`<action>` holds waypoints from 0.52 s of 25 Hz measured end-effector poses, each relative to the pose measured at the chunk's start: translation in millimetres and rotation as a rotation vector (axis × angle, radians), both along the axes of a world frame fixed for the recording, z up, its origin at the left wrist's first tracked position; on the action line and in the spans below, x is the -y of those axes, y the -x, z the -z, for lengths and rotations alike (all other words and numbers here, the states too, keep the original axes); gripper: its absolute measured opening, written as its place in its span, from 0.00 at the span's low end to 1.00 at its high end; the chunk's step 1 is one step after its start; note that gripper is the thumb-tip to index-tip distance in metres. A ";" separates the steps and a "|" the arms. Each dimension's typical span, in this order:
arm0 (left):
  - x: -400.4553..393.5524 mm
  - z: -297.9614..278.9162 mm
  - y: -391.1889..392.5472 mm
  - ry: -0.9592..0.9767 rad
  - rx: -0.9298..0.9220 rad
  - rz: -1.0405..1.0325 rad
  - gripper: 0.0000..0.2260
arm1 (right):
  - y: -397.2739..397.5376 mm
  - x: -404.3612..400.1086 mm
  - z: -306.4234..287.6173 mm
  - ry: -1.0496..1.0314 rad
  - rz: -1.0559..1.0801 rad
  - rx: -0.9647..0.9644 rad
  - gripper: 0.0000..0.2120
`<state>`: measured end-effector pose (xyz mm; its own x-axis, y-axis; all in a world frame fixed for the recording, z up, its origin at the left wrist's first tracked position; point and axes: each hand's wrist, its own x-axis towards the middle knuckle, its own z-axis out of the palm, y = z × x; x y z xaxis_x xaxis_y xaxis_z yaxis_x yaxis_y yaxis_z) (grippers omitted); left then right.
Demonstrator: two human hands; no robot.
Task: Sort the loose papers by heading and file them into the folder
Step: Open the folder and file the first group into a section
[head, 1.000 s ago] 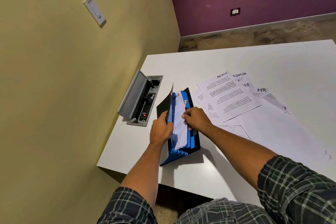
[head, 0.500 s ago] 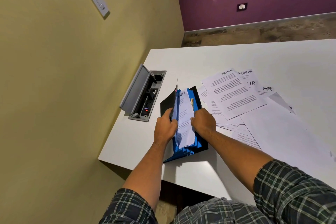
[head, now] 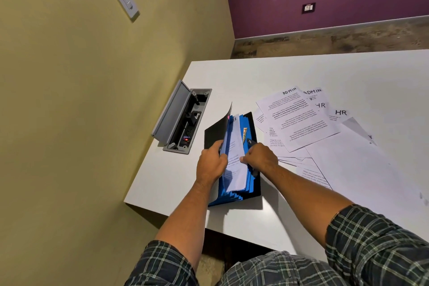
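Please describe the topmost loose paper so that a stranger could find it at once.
On the white table, right of the blue folder, loose papers lie fanned out. The sheet on top reads ADMIN at its far edge; unlike its neighbours, nothing covers it.

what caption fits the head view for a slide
Both hands slide a sheet into the blue folder, other papers beside it.

A black expanding folder [head: 210,133] with blue dividers [head: 249,127] lies open on the white bench [head: 301,69]; one printed sheet [head: 235,158] stands in a pocket. At its 3 o'clock, loose papers [head: 299,121] lie fanned and overlapping, headings ADMIN and HR showing.
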<state>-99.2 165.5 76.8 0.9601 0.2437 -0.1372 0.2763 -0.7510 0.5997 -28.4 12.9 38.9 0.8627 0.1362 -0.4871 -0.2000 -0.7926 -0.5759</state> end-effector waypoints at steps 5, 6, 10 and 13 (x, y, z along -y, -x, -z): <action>10.9 1.3 -1.5 -0.319 -0.100 0.098 0.14 | 9.5 38.9 14.0 -0.281 -0.165 -0.062 0.11; 15.9 6.3 1.2 -0.335 -0.130 0.123 0.13 | 10.6 51.0 17.2 -0.299 -0.169 -0.069 0.09; 33.8 39.3 23.5 -0.323 -0.269 0.124 0.17 | 8.6 97.9 23.1 -0.247 -0.037 -0.014 0.04; 43.5 58.8 34.0 -0.294 -0.324 0.056 0.23 | 9.8 136.6 23.7 -0.069 0.167 0.086 0.11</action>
<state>-133.2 122.0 18.1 0.8920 0.2657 -0.3658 0.3685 -0.8961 0.2475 -38.2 -123.7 15.2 0.9142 0.0185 -0.4049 -0.2729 -0.7105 -0.6486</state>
